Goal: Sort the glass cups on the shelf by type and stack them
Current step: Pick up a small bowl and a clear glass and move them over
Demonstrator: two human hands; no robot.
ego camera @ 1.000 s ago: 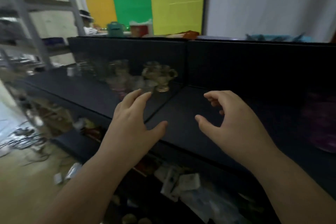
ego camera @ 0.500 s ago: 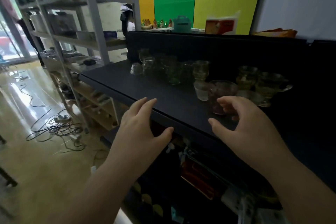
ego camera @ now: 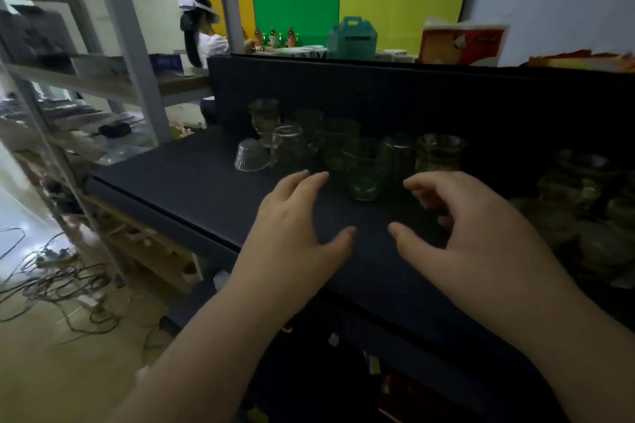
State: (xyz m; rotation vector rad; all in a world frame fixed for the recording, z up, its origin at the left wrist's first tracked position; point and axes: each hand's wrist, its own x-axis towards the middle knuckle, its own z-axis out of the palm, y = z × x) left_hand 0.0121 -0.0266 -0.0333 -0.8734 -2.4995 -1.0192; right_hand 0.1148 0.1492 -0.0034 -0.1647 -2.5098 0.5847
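Note:
A dark shelf [ego camera: 192,178] carries a cluster of glass cups along its back. A green tumbler [ego camera: 365,172] stands nearest, just beyond my fingertips. A clear fluted cup [ego camera: 251,155] sits upside down at the left, with a clear stemmed glass [ego camera: 264,120] behind it. An amber ribbed cup [ego camera: 438,153] stands to the right, and several more amber glasses [ego camera: 580,182] crowd the dim far right. My left hand [ego camera: 295,227] hovers over the shelf, fingers spread, holding nothing. My right hand [ego camera: 470,233] hovers beside it, fingers curved and apart, also holding nothing.
A black back panel [ego camera: 378,89] walls the shelf. A teal box [ego camera: 352,39] and a red-and-white carton [ego camera: 462,45] sit on top. Grey metal racking [ego camera: 130,45] stands at the left, with a person in a headset [ego camera: 201,31] beyond. Cables [ego camera: 51,271] litter the floor.
My view has swung left along the shelf, bringing the green and clear cups to the centre. Both hands have moved forward toward the cups and stayed empty.

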